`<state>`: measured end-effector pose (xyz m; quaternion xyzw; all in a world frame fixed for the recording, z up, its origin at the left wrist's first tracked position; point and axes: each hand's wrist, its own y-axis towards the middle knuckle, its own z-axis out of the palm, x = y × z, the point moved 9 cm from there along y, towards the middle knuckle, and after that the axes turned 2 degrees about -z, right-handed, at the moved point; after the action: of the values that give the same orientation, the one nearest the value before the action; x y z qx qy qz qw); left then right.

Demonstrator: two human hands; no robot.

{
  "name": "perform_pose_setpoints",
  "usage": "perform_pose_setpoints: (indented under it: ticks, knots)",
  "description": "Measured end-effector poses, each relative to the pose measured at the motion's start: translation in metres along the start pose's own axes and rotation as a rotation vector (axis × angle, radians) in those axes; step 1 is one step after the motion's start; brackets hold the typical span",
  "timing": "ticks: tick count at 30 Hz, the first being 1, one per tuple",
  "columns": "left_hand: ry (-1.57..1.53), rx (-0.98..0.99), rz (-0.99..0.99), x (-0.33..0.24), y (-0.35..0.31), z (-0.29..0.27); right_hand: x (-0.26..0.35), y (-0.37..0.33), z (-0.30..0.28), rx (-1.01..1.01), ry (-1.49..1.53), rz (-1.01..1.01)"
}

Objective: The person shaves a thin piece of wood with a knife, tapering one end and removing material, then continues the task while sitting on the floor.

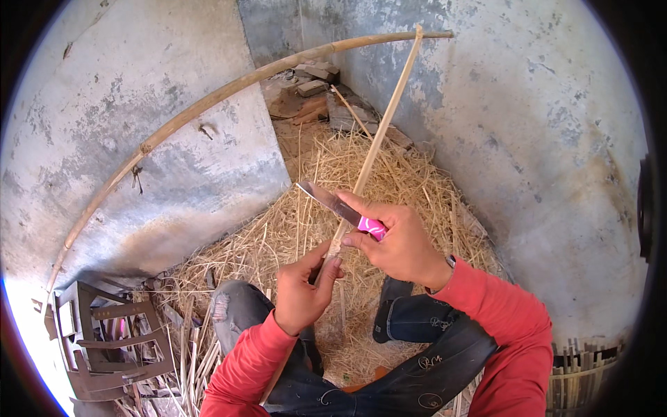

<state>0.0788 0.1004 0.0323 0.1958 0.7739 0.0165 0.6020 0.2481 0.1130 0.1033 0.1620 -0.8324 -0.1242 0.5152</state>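
At centre frame, above a bed of loose yellow straw [389, 174], the person's two hands work close together on a long, thin, pale bamboo strip [379, 139]. Left hand [302, 288] — fingers curled shut around the lower end of the strip, thumb pressed along it. Right hand [396, 243] — closed around the pink handle of a flat steel-bladed knife [340, 207], whose blade points up and to the left and lies across the strip just above the left hand's grip. The strip rises from the hands toward the upper right, its far tip crossing a thick, curved brown bamboo pole [208, 104] that arches along the stained grey plaster walls [528, 125]. Both forearms wear red long sleeves [514, 320]; the knees, in dark blue jeans [417, 361], lie below the hands. A small dark wooden frame [111, 340] sits at lower left, beside a scatter of split bamboo slivers [191, 361]. A woven bamboo basket rim [580, 368] shows at lower right. Broken bricks [316, 76] lie in the far corner.
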Motion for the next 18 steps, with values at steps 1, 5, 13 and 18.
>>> perform_pose_setpoints:
  ticks: [1, 5, 13, 18]
  knots:
    - [-0.004, -0.019, 0.014, 0.001, 0.001, -0.004, 0.001, 0.000, 0.000, -0.005, 0.007, 0.007]
    - [-0.306, 0.079, -0.269, 0.010, 0.000, -0.004, 0.015, 0.007, -0.018, -0.129, 0.017, -0.087]
    - [-0.544, 0.059, -0.337, 0.012, 0.002, -0.007, 0.015, -0.005, 0.011, 0.143, 0.112, -0.011]
    - [-0.286, -0.206, -0.137, 0.037, 0.018, -0.047, 0.022, -0.028, 0.046, 0.410, 0.198, 0.057]
